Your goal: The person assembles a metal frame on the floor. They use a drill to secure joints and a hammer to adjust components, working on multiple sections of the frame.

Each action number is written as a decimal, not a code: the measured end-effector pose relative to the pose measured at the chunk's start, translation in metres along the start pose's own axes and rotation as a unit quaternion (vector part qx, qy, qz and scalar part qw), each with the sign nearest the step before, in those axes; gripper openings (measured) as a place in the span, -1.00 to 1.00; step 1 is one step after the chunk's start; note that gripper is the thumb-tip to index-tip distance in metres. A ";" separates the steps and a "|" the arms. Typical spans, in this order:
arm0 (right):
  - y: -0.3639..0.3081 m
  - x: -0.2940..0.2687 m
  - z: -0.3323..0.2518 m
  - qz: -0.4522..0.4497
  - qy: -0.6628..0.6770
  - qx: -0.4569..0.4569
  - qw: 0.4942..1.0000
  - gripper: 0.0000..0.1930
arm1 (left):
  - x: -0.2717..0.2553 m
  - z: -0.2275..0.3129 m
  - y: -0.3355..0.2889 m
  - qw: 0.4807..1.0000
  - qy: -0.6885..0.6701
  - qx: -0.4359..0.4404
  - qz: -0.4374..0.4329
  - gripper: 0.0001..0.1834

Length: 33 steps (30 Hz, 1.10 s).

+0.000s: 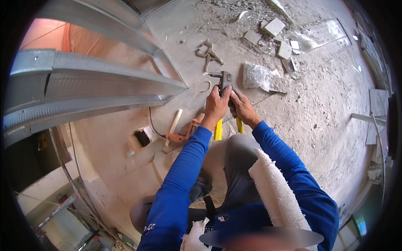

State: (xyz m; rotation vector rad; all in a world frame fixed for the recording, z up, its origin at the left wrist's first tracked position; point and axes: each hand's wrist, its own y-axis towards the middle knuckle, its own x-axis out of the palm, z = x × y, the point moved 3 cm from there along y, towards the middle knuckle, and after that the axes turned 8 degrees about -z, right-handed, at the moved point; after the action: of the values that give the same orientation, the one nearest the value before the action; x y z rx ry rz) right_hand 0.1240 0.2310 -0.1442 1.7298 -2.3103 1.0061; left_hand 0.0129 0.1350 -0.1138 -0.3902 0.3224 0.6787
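Both my hands are around a hand riveter with a grey head and yellow handles, held out in front of me above the floor. My left hand is closed at its head, with the thumb on the metal. My right hand grips from the other side, its thumb close to the left one. The riveter's nose points left, with a thin pin at its tip. Its yellow handles hang below my hands, spread apart. Locking clamp pliers lie on the floor just beyond. A clear plastic bag lies to the right.
Galvanised metal studs run in from the left. Near my left forearm lies an orange corded power tool, beside a square hole in the floor. Rubble and broken tile pieces lie at the far right. A white towel hangs over me.
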 end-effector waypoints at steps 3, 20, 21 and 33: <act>0.023 0.008 0.003 0.087 -0.186 0.027 0.978 -0.68 | 0.011 -0.056 -0.018 0.996 -0.037 -0.085 0.013 -0.48; 0.150 0.035 0.031 0.037 -0.390 0.181 0.902 -0.69 | -0.025 -0.118 -0.024 0.929 -0.228 -0.293 0.001 -0.60; 0.150 0.036 0.032 0.039 -0.390 0.172 0.904 -0.70 | -0.026 -0.119 -0.024 0.929 -0.230 -0.290 0.000 -0.60; 0.164 0.056 0.046 -0.067 -0.648 -0.026 0.758 -0.73 | -0.034 -0.159 -0.021 0.967 -0.058 -0.249 0.010 -0.45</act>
State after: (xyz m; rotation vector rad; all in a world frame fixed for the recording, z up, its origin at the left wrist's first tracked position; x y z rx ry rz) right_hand -0.0264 0.1835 -0.2293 3.0567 -2.5208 -0.6157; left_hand -0.0239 0.0304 -0.2339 -0.8233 0.0387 0.7984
